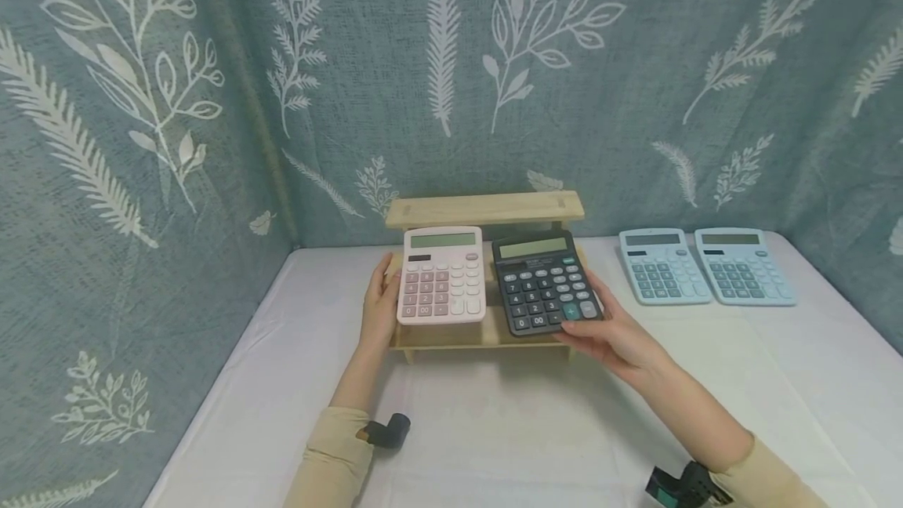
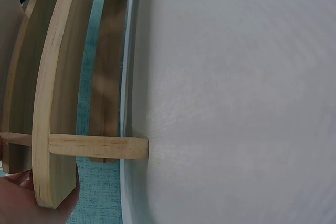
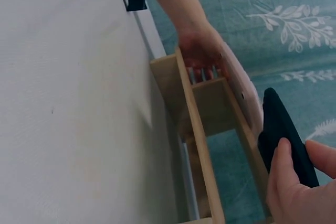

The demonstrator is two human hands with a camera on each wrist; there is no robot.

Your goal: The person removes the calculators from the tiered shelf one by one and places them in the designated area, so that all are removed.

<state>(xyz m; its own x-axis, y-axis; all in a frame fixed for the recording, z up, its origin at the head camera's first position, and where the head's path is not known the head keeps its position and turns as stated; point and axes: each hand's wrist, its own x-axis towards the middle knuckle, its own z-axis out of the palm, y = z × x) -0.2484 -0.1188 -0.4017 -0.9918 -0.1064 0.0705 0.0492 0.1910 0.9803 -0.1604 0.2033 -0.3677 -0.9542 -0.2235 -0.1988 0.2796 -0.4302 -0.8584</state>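
Observation:
A two-tier wooden stand [image 1: 487,210] bears a pale pink calculator [image 1: 443,257], leaning back with its keys facing me. My left hand [image 1: 379,308] grips the stand's left end beside that calculator; in the left wrist view, its fingers wrap the end of a wooden plank [image 2: 44,103]. With thumb and fingers, my right hand [image 1: 624,342] holds a black calculator [image 1: 539,277] by its lower right corner. This calculator is slightly tilted and overlaps the stand's right half in the head view. From the right wrist, its dark edge [image 3: 283,129] shows close to the stand.
Two light blue calculators [image 1: 666,269] [image 1: 744,269] lie side by side on the white-covered table [image 1: 494,429], right of the stand. Behind the table hangs a blue-green curtain [image 1: 621,100] with white leaf prints, which also runs along the left side.

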